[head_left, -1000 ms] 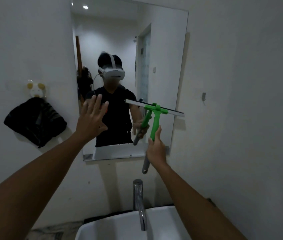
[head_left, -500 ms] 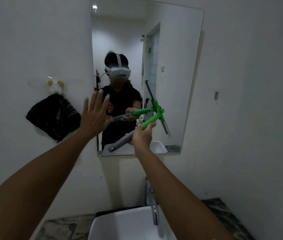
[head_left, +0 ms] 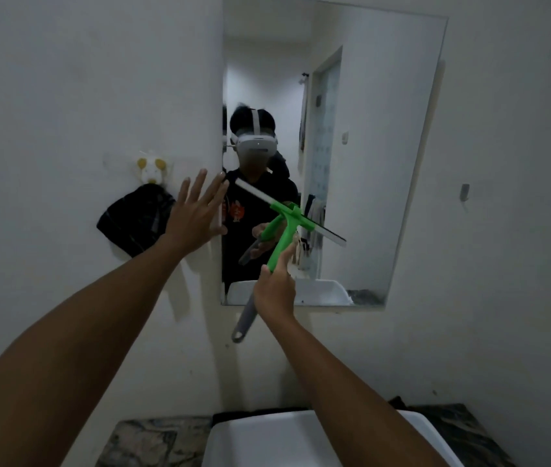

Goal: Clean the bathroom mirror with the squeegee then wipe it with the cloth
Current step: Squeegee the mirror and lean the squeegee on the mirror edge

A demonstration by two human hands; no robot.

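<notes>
Green plastic catches my eye first: the squeegee (head_left: 287, 227) is up in front of the mirror (head_left: 368, 146), gripped by my right hand (head_left: 275, 291), whose fingers curl round the handle where the green part meets the grey end. That grey end sticks out below the hand, past the mirror's lower edge. The white blade runs tilted, high on the left and low on the right, across the lower part of the glass; I cannot tell whether it touches the surface. My left hand (head_left: 196, 214) is spread flat, fingers straight and holding nothing, at the mirror's left edge, with the fingertips overlapping the glass. Whether it presses the wall I cannot tell. Left of that hand a dark cloth (head_left: 132, 220) hangs on the wall from a small white and yellow hook (head_left: 151, 168). Below, a white sink (head_left: 267, 439) sits in a dark marbled tabletop (head_left: 146, 443). Another small hook (head_left: 465, 191) is on the wall right of the mirror.
</notes>
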